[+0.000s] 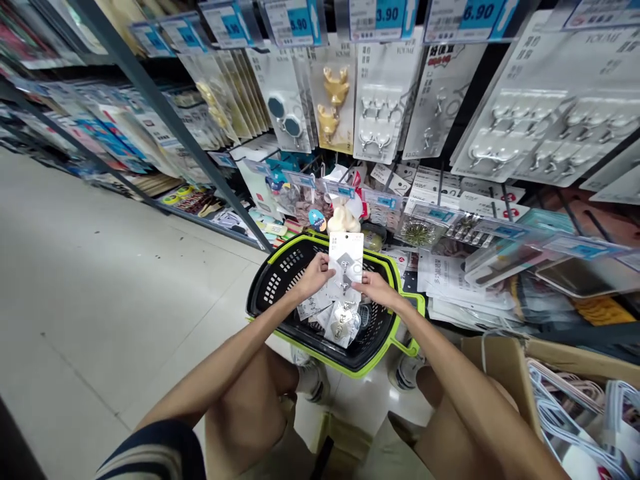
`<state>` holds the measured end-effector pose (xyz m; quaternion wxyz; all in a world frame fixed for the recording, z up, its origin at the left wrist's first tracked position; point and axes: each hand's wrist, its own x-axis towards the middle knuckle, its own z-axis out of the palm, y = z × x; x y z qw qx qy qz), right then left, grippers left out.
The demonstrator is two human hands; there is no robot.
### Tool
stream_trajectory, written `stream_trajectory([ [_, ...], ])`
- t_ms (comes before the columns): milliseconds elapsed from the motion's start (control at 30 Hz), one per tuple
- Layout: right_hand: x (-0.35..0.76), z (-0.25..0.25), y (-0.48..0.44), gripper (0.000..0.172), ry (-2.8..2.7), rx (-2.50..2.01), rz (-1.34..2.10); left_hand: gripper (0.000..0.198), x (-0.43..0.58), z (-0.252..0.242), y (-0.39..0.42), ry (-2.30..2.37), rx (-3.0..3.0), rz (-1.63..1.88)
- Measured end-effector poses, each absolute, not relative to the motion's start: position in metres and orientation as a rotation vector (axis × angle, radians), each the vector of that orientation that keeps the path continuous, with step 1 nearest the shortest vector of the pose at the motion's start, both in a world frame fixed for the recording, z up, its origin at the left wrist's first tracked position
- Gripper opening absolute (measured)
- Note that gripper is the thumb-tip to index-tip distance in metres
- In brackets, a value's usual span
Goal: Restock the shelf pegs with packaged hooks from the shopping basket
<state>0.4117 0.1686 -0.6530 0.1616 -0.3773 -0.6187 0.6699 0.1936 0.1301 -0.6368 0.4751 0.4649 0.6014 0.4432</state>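
Between both hands is a white card pack of adhesive hooks, upright, with two small metal hooks on dark diamond-shaped bases. My left hand pinches its left edge. The fingers of my right hand close on its lower right edge. Beneath the pack sits a black shopping basket with a lime-green rim. Inside the basket lie several carded packs, among them a clear-fronted hook pack close under my hands.
Shelves ahead hold hanging hook packs above price tags. A grey shelf post slants at the left. At the lower right stands a cardboard box of plastic hangers. Tiled floor stretches left.
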Motion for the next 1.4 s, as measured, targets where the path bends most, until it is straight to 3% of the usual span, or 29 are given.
stream_trajectory([
  [100, 0.416, -0.647, 0.170, 0.039, -1.755, -1.053, 1.920, 0.046, 0.201, -0.627, 0.129, 1.403, 1.046, 1.158],
  [333, 0.427, -0.645, 0.180, 0.043, -1.680, -1.041, 1.791, 0.041, 0.198, -0.631, 0.123, 1.244, 1.188, 0.891],
  [767, 0.431, -0.662, 0.194, 0.046, -1.568, -0.972, 1.770, 0.051, 0.207, -0.648, 0.135, 1.240, 1.320, 0.909],
  [933, 0.429, -0.664, 0.195, 0.037, -1.541, -1.037, 1.796, 0.054, 0.207, -0.652, 0.139, 1.262, 1.278, 0.926],
  [1400, 0.429, -0.671, 0.197, 0.034, -1.576, -1.121, 1.802, 0.041, 0.205, -0.656, 0.139, 1.291, 1.287, 0.896],
])
